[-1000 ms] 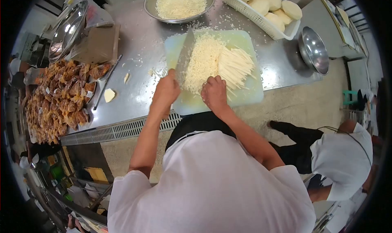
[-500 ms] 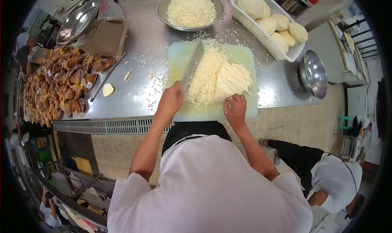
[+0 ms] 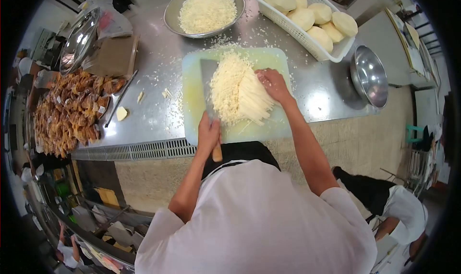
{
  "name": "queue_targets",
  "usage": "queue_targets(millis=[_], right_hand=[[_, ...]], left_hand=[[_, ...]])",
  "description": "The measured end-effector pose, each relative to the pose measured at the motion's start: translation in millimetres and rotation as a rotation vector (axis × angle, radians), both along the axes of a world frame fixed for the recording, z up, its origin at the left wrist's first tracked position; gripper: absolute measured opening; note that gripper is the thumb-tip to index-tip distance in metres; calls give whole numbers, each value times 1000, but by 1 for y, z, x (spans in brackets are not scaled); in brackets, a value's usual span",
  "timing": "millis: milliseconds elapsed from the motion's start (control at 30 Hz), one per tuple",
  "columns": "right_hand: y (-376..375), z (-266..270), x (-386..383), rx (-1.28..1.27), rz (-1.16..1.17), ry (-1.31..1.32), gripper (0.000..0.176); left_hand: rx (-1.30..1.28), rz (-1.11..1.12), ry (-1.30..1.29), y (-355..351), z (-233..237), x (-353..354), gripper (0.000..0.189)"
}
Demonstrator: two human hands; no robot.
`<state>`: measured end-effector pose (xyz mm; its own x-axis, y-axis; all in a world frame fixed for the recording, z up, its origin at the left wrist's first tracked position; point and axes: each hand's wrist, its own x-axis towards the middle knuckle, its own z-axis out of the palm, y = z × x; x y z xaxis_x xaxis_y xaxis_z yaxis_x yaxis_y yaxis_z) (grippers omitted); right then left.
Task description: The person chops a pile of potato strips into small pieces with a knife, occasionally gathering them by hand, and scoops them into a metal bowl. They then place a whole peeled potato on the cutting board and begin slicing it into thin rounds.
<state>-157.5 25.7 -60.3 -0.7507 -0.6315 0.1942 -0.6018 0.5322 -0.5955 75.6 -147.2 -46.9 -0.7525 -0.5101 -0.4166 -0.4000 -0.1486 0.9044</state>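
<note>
My left hand (image 3: pixel 209 134) is closed round the wooden handle (image 3: pixel 217 153) of a cleaver (image 3: pixel 208 84). Its broad blade stands along the left side of a pile of finely chopped pale pieces (image 3: pixel 225 84) on a light green cutting board (image 3: pixel 193 99). Thin pale strips (image 3: pixel 253 103) lie fanned out at the right of that pile. Against the upper right edge of the strips rests my right hand (image 3: pixel 272 84), its fingers curled together on them.
Behind the board is a metal bowl (image 3: pixel 171 16) of chopped pieces. A white basket (image 3: pixel 288 28) holds several peeled pale vegetables. An empty steel bowl (image 3: pixel 369 77) sits right, wrapped brown items (image 3: pixel 69 111) left, with a rod (image 3: pixel 121 97) beside them. Another person (image 3: pixel 406 211) is at lower right.
My right hand has moved up from the near end of the strips to their upper right edge. The cleaver has swung more upright, its handle now visible. The whole view has shifted.
</note>
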Motion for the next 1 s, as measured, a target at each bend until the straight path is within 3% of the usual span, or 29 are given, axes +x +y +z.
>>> queue_targets(millis=[33, 67, 167, 233, 300, 400, 533, 600, 667, 700, 833, 933, 1000], right_hand=[[-1, 1, 6, 6, 18, -55, 30], [-1, 2, 11, 10, 28, -112, 30], [6, 0, 18, -124, 17, -65, 26], [2, 3, 27, -167, 2, -23, 24], [-12, 8, 39, -333, -154, 284, 19], [-26, 20, 58, -194, -211, 242, 18], [-35, 14, 64, -11, -260, 269, 19], [-35, 16, 66, -23, -270, 292, 17], [-35, 14, 64, 7, -267, 318, 17], [-35, 14, 65, 8, -262, 318, 17], [-35, 9, 63, 19, -259, 297, 18], [-36, 8, 62, 25, -269, 309, 20], [-35, 8, 64, 37, -251, 310, 21]], left_hand=[[-197, -96, -31, 0, 7, -10, 13], [-200, -95, -31, -4, 17, -12, 13], [-656, -269, -72, -7, 76, -16, 13], [-728, -324, -104, 1, 82, -21, 14], [-838, -410, -126, 7, 65, -34, 18], [-876, -591, -94, -9, 45, -64, 21], [-852, -584, -182, 2, 112, -58, 21], [-841, -587, -173, 5, 88, -61, 21], [-995, -750, -109, 0, 39, -81, 22], [-983, -751, -53, -3, 41, -87, 21], [-895, -779, -210, 0, 121, -73, 16], [-912, -784, -186, 0, 87, -64, 26], [-974, -817, -128, 1, 64, -78, 18]])
